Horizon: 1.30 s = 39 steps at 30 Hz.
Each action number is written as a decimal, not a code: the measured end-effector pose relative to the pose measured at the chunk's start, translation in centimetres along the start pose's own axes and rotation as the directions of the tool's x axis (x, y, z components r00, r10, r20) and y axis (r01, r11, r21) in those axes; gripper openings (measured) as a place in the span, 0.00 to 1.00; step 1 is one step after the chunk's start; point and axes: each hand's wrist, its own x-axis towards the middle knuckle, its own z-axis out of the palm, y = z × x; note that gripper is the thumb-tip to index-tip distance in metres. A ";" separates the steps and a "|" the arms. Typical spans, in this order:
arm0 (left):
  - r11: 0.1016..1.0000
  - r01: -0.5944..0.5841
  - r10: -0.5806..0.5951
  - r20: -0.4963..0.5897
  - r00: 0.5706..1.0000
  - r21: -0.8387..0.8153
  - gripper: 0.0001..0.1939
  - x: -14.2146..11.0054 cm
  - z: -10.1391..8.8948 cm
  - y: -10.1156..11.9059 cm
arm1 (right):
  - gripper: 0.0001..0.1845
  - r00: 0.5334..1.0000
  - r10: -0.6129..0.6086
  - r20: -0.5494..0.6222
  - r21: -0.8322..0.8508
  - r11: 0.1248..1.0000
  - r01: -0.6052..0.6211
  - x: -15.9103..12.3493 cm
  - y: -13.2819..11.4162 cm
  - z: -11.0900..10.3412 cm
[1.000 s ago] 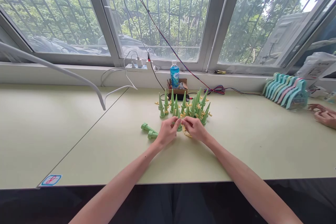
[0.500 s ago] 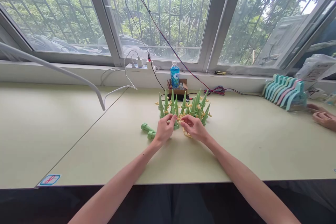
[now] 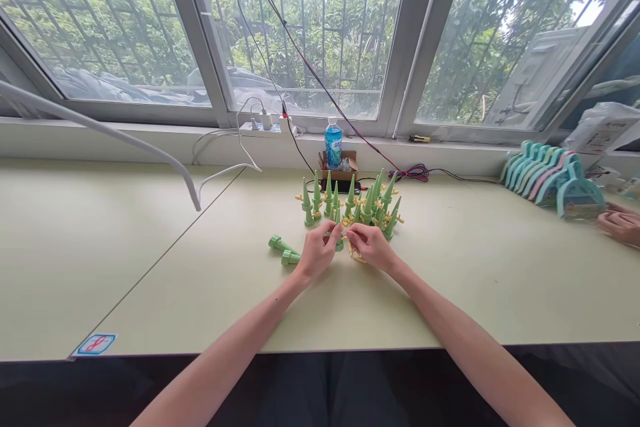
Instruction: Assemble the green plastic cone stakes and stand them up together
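My left hand and my right hand meet at the middle of the pale green table. Both have their fingers pinched together round a green cone-shaped spike held between them. Small yellow pieces lie under my right hand. Just behind my hands stands a cluster of several upright green spikes with yellow parts among them. Two green spikes lie on their sides to the left of my left hand.
A water bottle and a small cardboard box stand at the back by the window sill. Cables run along the back. A row of teal and pink hangers stands at the right, where another person's hand rests. A white bar crosses the left.
My hands have stayed together on the green spike, shifting slightly. At the right, one teal hanger piece has been moved forward out of the row by the other person's hand.
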 end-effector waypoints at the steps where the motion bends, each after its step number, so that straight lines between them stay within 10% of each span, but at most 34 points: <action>1: 1.000 -0.010 0.010 0.008 1.000 0.008 0.18 0.0 0.0 0.0 | 0.21 1.000 0.002 -0.001 -0.014 1.000 -0.002 0.0 0.1 0.0; 28: 0.980 -0.167 0.162 0.051 0.985 0.107 0.17 0.1 -0.4 -0.6 | 0.17 0.994 0.106 -0.007 0.043 0.994 -0.105 0.1 -0.3 -0.1; 39: 1.000 0.006 -0.006 -0.066 0.998 -0.009 0.22 0.5 -0.6 0.3 | 0.17 0.977 0.092 -0.194 0.087 0.993 -0.076 0.2 -0.2 0.1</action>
